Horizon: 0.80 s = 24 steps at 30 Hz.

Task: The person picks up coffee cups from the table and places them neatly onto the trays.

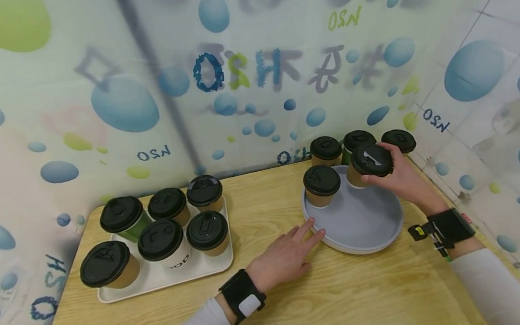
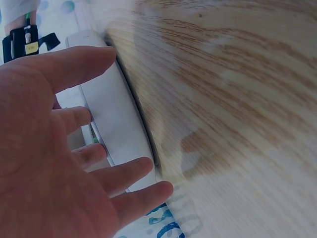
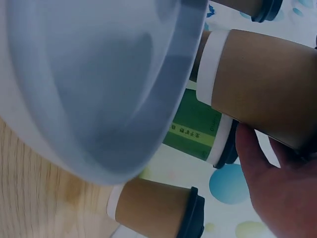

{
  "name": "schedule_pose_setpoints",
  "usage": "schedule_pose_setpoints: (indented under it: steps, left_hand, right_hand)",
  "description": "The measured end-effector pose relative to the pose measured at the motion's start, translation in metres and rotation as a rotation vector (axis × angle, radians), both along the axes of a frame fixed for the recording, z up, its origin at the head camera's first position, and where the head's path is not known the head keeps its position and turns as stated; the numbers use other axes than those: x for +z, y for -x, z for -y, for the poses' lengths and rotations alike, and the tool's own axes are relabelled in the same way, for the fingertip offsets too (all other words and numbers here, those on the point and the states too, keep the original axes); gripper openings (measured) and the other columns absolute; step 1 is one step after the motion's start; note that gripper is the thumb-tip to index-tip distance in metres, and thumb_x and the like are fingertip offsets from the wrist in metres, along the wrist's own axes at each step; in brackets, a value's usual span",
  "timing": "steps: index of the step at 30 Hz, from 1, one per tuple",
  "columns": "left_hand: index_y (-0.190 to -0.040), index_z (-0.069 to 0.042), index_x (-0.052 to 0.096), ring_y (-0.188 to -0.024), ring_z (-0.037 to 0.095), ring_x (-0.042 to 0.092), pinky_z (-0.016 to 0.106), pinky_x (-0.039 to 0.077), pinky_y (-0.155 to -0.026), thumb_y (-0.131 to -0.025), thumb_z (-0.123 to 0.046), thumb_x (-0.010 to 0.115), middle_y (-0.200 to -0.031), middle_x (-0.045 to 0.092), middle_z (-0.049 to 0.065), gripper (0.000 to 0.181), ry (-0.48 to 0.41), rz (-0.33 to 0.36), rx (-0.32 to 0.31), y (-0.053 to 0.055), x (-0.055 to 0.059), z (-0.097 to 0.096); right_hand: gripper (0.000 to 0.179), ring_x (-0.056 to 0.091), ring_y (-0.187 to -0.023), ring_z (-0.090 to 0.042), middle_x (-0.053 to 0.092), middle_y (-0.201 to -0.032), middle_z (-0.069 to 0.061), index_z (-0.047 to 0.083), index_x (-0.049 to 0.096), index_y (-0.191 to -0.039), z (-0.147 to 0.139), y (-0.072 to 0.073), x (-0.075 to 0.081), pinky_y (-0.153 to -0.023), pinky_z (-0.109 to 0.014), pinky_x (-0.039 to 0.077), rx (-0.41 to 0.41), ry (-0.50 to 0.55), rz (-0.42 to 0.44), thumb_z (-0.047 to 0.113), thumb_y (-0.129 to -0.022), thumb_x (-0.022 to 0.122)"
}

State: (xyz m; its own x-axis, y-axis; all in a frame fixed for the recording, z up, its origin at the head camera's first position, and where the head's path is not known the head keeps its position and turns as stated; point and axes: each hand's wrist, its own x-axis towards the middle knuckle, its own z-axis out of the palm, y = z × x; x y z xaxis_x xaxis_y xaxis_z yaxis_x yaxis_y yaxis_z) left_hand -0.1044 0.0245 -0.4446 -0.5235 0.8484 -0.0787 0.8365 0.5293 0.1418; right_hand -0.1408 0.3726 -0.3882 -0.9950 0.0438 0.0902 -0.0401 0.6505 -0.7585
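Note:
My right hand (image 1: 401,180) grips a brown paper coffee cup (image 1: 358,174) with a black lid over the far part of a round grey-blue tray (image 1: 368,220). In the right wrist view the held cup (image 3: 267,84) has a white band at its base, near the tray wall (image 3: 185,64); whether it touches the tray floor I cannot tell. Another lidded brown cup (image 1: 320,198) stands on the tray's left side. My left hand (image 1: 285,259) lies at the tray's near left edge, fingers extended. The left wrist view shows those fingers (image 2: 131,171) against the tray's outer wall (image 2: 116,109).
Behind the round tray stand a brown cup (image 1: 325,150), a green cup (image 1: 358,139) and another black-lidded cup (image 1: 399,141). At left, a white rectangular tray (image 1: 204,272) carries several lidded cups. A patterned curtain (image 1: 256,107) borders the wooden table (image 1: 262,197).

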Motion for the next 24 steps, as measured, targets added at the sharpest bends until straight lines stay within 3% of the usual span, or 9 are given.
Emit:
schedule_pose_setpoints:
  steps: [8,24]
  left_hand:
    - [-0.163,-0.022,0.033,-0.137,0.035,0.053,0.046,0.052,-0.104,-0.099,-0.032,0.073,-0.170,0.021,0.011,0.076,0.000,0.004,-0.002,0.000,0.000,0.000]
    - [-0.163,-0.022,0.034,-0.136,0.035,0.053,0.045,0.053,-0.103,-0.098,-0.033,0.073,-0.169,0.022,0.011,0.076,0.008,-0.002,0.005,0.000,0.001,-0.002]
  right_hand:
    - [0.104,0.038,-0.140,-0.050,0.031,-0.159,-0.031,0.007,0.020,-0.163,0.004,0.011,-0.011,-0.110,-0.067,0.033,0.041,-0.083,-0.009,0.039,-0.087,0.083]
    - [0.107,0.043,-0.134,-0.047,0.035,-0.153,-0.034,0.003,0.013,-0.163,0.006,0.021,-0.025,-0.110,-0.062,0.035,0.097,-0.083,0.120,0.044,-0.089,0.080]
